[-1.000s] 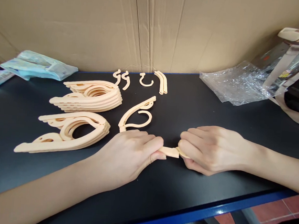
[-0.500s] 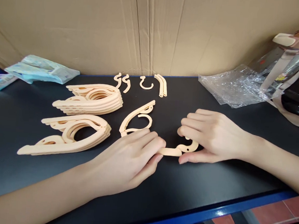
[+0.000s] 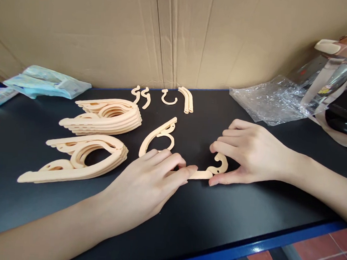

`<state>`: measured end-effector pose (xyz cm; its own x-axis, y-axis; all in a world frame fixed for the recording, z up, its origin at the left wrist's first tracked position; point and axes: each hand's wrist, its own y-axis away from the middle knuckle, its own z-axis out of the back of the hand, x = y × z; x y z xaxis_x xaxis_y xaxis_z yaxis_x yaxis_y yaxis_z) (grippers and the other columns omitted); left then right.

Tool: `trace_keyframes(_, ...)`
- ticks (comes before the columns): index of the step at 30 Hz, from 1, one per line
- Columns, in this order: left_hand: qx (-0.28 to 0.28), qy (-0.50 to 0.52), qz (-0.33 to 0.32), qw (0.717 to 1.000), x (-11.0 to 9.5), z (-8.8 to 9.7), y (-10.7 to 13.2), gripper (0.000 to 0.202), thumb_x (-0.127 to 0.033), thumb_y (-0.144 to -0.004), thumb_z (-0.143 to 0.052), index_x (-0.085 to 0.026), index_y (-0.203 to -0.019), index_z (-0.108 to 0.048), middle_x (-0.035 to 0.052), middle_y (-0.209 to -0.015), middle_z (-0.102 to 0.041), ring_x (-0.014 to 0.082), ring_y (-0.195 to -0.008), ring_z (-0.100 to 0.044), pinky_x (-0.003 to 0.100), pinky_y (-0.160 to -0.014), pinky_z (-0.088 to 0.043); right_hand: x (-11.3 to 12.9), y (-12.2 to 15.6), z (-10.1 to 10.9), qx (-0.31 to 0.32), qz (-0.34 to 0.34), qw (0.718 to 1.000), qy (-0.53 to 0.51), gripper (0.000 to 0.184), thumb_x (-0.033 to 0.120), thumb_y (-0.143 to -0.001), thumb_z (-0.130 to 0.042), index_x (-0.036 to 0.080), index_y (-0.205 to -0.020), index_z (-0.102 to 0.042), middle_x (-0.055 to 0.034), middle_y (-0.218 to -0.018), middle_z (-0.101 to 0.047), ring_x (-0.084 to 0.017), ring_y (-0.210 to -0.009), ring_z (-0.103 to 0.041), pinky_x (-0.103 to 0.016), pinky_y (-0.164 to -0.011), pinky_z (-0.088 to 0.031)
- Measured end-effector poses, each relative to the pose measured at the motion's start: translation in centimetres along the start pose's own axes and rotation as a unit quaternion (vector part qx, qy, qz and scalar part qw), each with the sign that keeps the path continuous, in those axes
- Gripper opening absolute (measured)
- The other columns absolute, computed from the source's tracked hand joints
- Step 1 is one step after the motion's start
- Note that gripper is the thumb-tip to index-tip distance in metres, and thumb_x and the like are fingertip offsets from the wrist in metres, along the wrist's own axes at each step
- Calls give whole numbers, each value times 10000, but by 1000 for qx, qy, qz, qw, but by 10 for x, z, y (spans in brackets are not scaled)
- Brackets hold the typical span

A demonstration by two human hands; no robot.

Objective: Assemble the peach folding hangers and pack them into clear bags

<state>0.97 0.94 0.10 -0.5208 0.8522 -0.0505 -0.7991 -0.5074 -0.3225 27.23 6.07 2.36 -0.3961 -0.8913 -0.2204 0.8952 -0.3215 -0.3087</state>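
Observation:
My left hand grips the beige plastic arm of a folding hanger between thumb and fingers. The arm's far part is hidden under that hand. At its right end a curled, notched piece with a small hole is joined on. My right hand bends around this curled piece, thumb at the joint and index finger by its upper tip. A partly joined folding hanger, with a round hook, lies just beyond my left hand, which covers its near end.
Two stacks of folded hangers, a rear one and a nearer one, lie left. Loose small pieces, a hook and curved arms lie at the back. Clear plastic, a strapped bottle and tissue packs flank them.
My right fingers have lifted and drawn back slightly, so more of the curled piece shows. The left fingers have shifted on the hanger arm, index finger stretching right.

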Motion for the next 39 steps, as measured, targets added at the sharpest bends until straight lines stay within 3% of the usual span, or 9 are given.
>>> trace_keyframes(5, -8, 21, 16, 1000, 0, -1, -1, 353, -17, -937, -474, -179, -1219, -613, 44, -979, -601, 199, -872, -564, 333, -759, -459, 6, 2, 0, 20, -40, 999, 13, 565, 671, -911, -495, 133, -874, -665, 4, -596, -590, -141, -473, -444, -304, -573, -327)
trace_keyframes(10, -26, 28, 40, 998, -1, -2, -1, 285, -117, -988, -479, -226, -1201, -633, 48, -1056, -603, 216, -976, -571, 338, -825, -469, 11, -2, 2, 43, -47, 997, -48, 443, 566, -899, -577, 141, -991, -663, -55, -834, -651, -168, -656, -557, -305, -640, -375)
trace_keyframes(15, -26, 29, 80, 996, -6, 0, -3, 306, -168, -989, -503, -155, -1295, -506, 78, -1166, -617, 234, -1095, -572, 374, -916, -474, 12, -4, 2, 53, -27, 992, -112, 378, 463, -878, -642, 148, -1086, -631, -70, -994, -637, -184, -781, -563, -318, -712, -425)
trace_keyframes(20, -37, 31, 133, 990, -6, 1, -3, 373, -249, -955, -569, -129, -1288, -452, 108, -1206, -615, 253, -1134, -571, 391, -928, -488, 15, -5, 2, 62, -13, 988, -143, 313, 351, -873, -629, 142, -1106, -615, -89, -1038, -626, -192, -840, -576, -329, -751, -451)
trace_keyframes(27, -21, 36, 223, 974, -1, -1, -4, 683, -483, -888, -650, -133, -1395, -355, 151, -1339, -562, 323, -1235, -528, 495, -972, -502, 20, -4, 2, 62, 2, 986, -158, 234, 244, -846, -590, 164, -1065, -613, -108, -1072, -629, -207, -888, -585, -336, -762, -469)
trace_keyframes(39, -10, 65, 246, 967, 1, -4, -2, 721, -497, -900, -630, -153, -1446, -306, 154, -1421, -495, 291, -1341, -453, 491, -1040, -485, 25, -6, 4, 58, 27, 980, -187, 286, 103, -825, -520, 138, -1092, -618, -103, -1043, -657, -193, -862, -571, -328, -777, -468)
